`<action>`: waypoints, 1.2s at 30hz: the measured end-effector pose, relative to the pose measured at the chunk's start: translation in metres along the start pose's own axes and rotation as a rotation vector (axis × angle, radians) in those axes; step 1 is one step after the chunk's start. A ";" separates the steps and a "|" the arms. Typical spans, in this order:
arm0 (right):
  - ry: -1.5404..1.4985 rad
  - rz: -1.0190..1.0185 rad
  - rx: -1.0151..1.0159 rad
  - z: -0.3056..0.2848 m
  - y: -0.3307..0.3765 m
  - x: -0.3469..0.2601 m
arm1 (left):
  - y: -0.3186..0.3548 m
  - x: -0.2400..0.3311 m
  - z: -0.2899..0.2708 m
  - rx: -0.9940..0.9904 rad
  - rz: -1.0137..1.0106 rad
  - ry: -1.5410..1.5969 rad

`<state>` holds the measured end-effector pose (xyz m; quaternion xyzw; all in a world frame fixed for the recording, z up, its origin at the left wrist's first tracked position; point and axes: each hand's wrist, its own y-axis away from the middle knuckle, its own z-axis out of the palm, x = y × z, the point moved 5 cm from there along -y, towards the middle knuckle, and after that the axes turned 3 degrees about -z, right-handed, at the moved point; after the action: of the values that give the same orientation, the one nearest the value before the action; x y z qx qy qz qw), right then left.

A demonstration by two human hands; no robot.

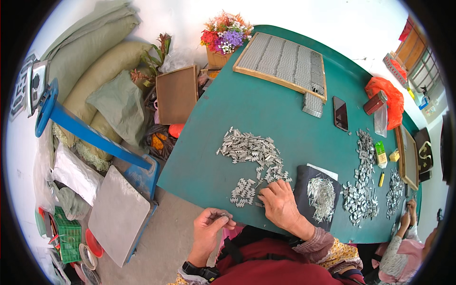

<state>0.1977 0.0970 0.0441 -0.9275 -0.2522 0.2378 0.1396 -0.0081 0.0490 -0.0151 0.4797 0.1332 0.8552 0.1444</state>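
My left hand point(212, 230) is just off the table's near edge, thumb and fingers pinched on a small grey metal piece point(224, 215). My right hand point(281, 207) reaches down to the table with its fingers drawn together beside a spread of notched metal pieces point(243, 192); whatever its fingertips hold is hidden. Farther off is a larger heap of similar metal pieces point(251, 146). Right of that hand, thin metal pins point(321, 196) lie piled on a dark cloth point(304, 192).
The green table point(199, 142) holds a wood-framed tray point(270, 80) of metal rows, a phone point(340, 114), a dark red can point(375, 102) and more metal heaps point(360, 194). A co-worker's hands point(408, 214) are at far right. A blue platform scale point(95, 128) stands left.
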 end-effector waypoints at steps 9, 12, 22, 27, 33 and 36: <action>0.076 0.064 -0.080 0.017 -0.002 -0.019 | 0.005 -0.002 0.004 -0.005 -0.001 -0.119; 0.010 0.097 -0.057 0.018 -0.001 -0.017 | 0.007 -0.005 0.010 0.006 -0.047 -0.139; 0.085 0.007 -0.001 -0.001 0.004 0.003 | 0.002 -0.013 0.006 -0.048 -0.087 -0.072; -0.026 -0.233 -0.139 0.003 -0.004 -0.012 | 0.002 -0.011 0.009 -0.052 -0.080 -0.080; -0.050 -0.141 -0.177 0.004 -0.005 -0.007 | 0.004 -0.012 0.013 -0.028 -0.082 -0.109; 0.063 -0.249 -0.192 -0.002 -0.001 -0.008 | 0.005 -0.013 0.013 -0.026 -0.110 -0.118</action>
<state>0.1923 0.0935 0.0491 -0.9052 -0.3822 0.1643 0.0864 0.0085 0.0408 -0.0170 0.5191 0.1394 0.8180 0.2048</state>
